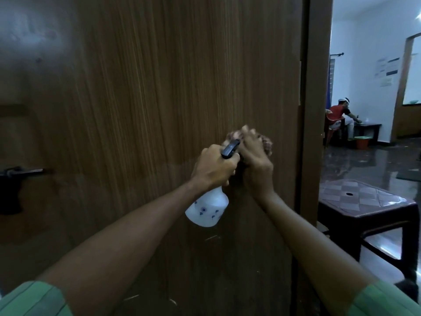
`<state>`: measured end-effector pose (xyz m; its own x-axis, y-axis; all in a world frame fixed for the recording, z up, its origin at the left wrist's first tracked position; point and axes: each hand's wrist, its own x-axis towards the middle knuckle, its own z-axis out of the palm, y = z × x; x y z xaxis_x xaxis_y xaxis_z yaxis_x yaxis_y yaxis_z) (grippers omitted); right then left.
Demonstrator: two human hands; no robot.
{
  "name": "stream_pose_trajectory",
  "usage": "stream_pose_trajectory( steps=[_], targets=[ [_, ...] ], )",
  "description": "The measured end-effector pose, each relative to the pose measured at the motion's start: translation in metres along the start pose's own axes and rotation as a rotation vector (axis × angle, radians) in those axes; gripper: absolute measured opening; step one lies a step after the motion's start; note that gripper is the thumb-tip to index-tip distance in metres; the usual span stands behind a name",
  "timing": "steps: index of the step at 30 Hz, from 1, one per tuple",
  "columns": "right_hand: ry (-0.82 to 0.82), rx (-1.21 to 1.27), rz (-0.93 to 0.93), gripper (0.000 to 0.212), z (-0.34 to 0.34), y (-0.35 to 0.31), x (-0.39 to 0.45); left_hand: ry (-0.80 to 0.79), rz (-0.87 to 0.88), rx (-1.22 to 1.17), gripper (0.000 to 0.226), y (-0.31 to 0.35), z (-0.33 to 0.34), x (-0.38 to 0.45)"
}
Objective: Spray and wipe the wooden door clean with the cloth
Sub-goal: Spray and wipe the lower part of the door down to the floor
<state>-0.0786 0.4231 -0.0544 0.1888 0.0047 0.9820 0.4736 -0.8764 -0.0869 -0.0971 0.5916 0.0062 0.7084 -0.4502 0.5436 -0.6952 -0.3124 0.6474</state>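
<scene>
Brown wood grain, streaked vertically, is seen across the one wooden door [148,99], which fills most of the view. One white spray bottle [208,207] with a dark trigger head is gripped at the neck by the left hand [214,166]. One blurred, patterned cloth [265,143] is pressed against the door under the right hand [256,160], just beside the bottle's nozzle.

No text can be read: the bottle [207,207] below the left grip [214,166] bears only small blue marks too blurred to make out, and the papers [387,69] on the wall far up and right of the right grip [255,160] are too small.
</scene>
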Motion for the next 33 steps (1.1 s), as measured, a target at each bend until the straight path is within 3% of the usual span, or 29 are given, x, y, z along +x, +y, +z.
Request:
stream_pose_trajectory(
  steps=[3,5,7,8,11,14,16,19,20,24,26,28,31,33],
  targets=[
    [-0.122,-0.055,-0.142,0.047,-0.009,0.015,-0.046,-0.001,-0.015,-0.042,0.021,-0.005,-0.006,-0.008],
    [0.016,-0.040,0.021,0.046,-0.014,0.018,-0.033,0.018,-0.025,-0.022,0.023,-0.010,-0.007,-0.018],
    [0.167,0.001,0.272,0.061,-0.007,0.003,0.000,0.028,-0.033,0.010,0.027,-0.015,-0.005,-0.026],
    [0.176,0.003,0.312,0.062,-0.002,-0.011,0.013,0.034,-0.038,0.019,0.028,-0.018,-0.003,-0.028],
    [0.002,0.012,0.027,0.049,0.014,-0.031,0.002,0.064,-0.044,0.010,0.028,-0.021,-0.003,-0.032],
    [-0.154,-0.042,-0.172,0.054,0.008,-0.015,-0.049,0.049,-0.034,-0.046,0.025,-0.023,-0.009,-0.037],
    [-0.075,-0.057,-0.067,0.052,0.006,-0.008,-0.056,0.040,-0.029,-0.046,0.023,-0.025,-0.014,-0.042],
    [0.177,0.030,0.315,0.061,0.017,-0.030,-0.012,0.048,-0.020,-0.008,0.024,-0.027,-0.017,-0.046],
    [0.207,0.049,0.353,0.063,0.022,-0.044,0.003,0.058,-0.019,0.000,0.025,-0.028,-0.018,-0.047],
    [0.005,0.036,-0.063,0.048,0.038,-0.058,-0.012,0.086,-0.014,-0.028,0.024,-0.030,-0.030,-0.054],
    [-0.088,-0.032,-0.185,0.042,0.030,-0.044,-0.047,0.079,-0.007,-0.051,0.023,-0.032,-0.037,-0.056],
    [-0.031,-0.061,-0.091,0.040,0.020,-0.032,-0.057,0.074,-0.018,-0.036,0.021,-0.034,-0.041,-0.058],
    [0.182,-0.026,0.246,0.055,0.029,-0.044,-0.016,0.060,-0.025,0.025,0.019,-0.039,-0.042,-0.061],
    [0.169,-0.004,0.211,0.053,0.040,-0.064,0.006,0.060,-0.033,0.021,0.018,-0.044,-0.042,-0.064]
  ],
)
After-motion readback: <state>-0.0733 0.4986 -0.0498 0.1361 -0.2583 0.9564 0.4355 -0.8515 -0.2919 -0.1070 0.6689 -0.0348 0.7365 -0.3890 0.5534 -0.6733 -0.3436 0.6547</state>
